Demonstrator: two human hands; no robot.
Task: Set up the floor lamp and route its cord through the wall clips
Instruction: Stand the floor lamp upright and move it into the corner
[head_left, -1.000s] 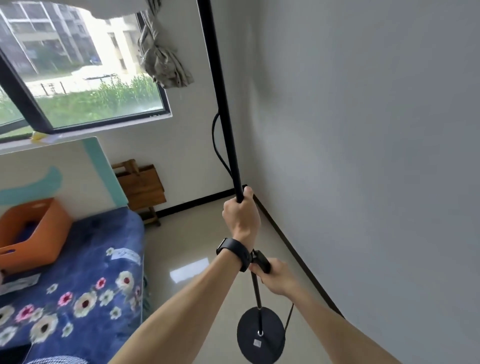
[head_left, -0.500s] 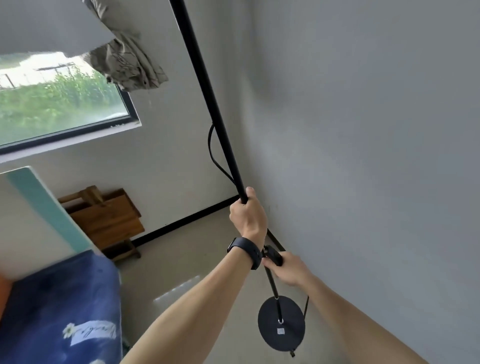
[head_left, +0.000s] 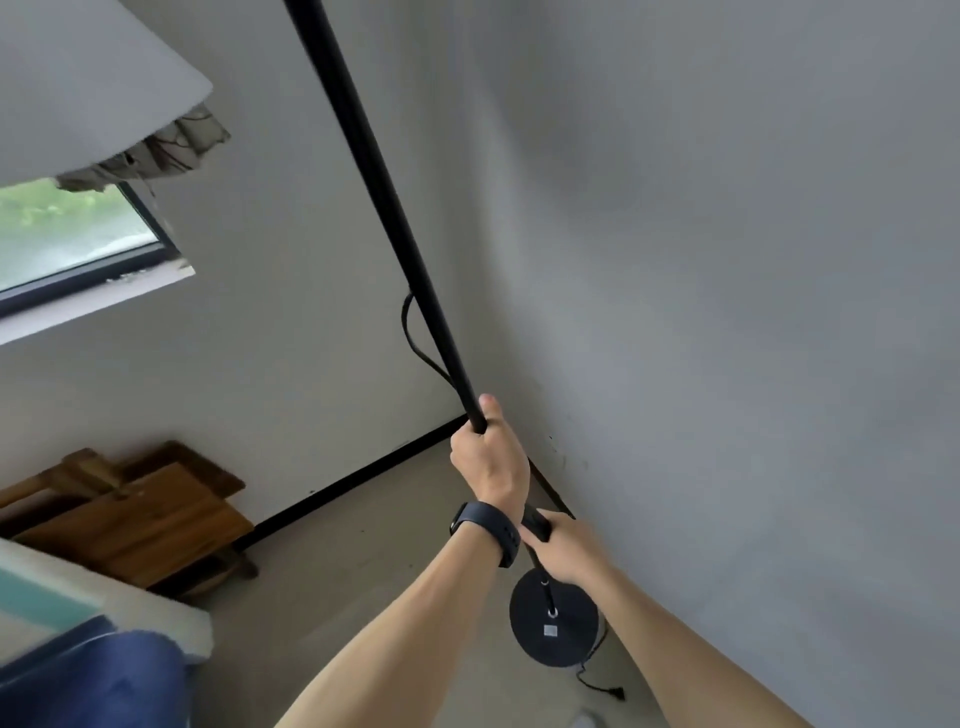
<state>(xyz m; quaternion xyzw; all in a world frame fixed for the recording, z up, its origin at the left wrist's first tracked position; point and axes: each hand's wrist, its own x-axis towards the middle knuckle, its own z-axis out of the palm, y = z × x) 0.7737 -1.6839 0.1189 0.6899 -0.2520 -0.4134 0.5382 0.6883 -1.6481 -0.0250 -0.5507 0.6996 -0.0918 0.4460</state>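
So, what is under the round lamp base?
The round base sits over the beige floor, in the corner. A black cord trails out beside it. Whether the base touches the floor, and what it covers, cannot be seen.

Left hand (head_left: 488, 462), at frame centre, fist closed around the thin black metal lamp pole (head_left: 384, 208), thumb up, dark band on wrist. Right hand (head_left: 563, 551), lower and right of it, closed on the pole. Both forearms bare, extended from the bottom edge.

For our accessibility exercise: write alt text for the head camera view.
Two hands grip a black floor lamp pole near a room corner: left hand higher, right hand lower. The round base sits below, its cord trailing on the floor.
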